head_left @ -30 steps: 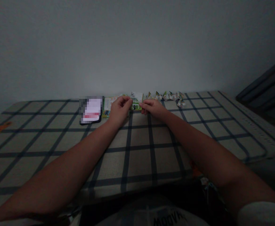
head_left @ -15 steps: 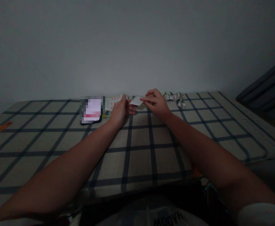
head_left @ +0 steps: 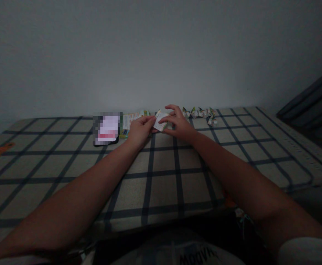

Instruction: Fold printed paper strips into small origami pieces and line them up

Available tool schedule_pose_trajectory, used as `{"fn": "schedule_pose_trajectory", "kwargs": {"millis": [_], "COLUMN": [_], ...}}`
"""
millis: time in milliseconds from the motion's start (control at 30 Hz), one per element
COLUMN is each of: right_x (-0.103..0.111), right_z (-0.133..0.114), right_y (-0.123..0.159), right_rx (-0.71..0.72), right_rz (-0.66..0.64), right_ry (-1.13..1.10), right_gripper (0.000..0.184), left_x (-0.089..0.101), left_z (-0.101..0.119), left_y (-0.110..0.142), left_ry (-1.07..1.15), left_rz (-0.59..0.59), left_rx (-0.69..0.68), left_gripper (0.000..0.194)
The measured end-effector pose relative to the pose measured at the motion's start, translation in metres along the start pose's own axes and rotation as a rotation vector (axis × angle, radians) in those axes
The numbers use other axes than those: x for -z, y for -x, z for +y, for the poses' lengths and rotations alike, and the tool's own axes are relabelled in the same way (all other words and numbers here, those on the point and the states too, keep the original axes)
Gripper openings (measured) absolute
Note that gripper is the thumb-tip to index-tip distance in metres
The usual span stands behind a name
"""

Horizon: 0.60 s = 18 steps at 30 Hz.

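Pinching a small white card (head_left: 159,125), mid-frame: left hand (head_left: 140,130) grips its left edge, thumb over fingers; right hand (head_left: 179,123) sits on its right, fingers spread against it, firmness unclear. Card slants; long axis can't be told. Hands about equally near.

Printed paper slip (head_left: 158,121): green face showed 1.0 s ago; text side shows now. Vs 0.5 s ago it's tipped up from nearly flat, top corner toward 12–1 o'clock. Left hand (head_left: 141,130): was splayed open with thumb up at 0.5 s, now pinches the slip's 9 o'clock edge. Right hand (head_left: 179,125): straight pinch gone; fingers now spread and curved, one lying across the text face from 3 o'clock. Twist-wrapped candy (head_left: 186,113) at the row's 9 o'clock end: hidden at 0.5 s, visible now.
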State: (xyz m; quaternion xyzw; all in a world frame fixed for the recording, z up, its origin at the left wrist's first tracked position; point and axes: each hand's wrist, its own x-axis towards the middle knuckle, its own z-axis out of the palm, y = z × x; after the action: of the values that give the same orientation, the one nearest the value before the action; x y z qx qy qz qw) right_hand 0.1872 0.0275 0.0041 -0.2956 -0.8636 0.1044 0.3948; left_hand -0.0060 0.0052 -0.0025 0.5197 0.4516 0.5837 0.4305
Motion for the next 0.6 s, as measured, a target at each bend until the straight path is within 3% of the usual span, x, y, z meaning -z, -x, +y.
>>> {"fn": "schedule_pose_trajectory", "kwargs": {"millis": [333, 600], "right_x": [0.0017, 0.0016], "right_z": [0.0031, 0.0059], "right_y": [-0.0015, -0.0043], "right_rx": [0.022, 0.089], "right_rz": [0.023, -0.038], "right_ry": [-0.055, -0.014], "right_gripper": [0.025, 0.021], "left_x": [-0.0012, 0.0004], "left_z": [0.0055, 0.0027], "left_y": [0.0046, 0.0012], "left_ry": [-0.019, -0.047], "left_rz": [-0.009, -0.008], "left_rx": [-0.001, 0.013], "left_gripper": [0.033, 0.032]}}
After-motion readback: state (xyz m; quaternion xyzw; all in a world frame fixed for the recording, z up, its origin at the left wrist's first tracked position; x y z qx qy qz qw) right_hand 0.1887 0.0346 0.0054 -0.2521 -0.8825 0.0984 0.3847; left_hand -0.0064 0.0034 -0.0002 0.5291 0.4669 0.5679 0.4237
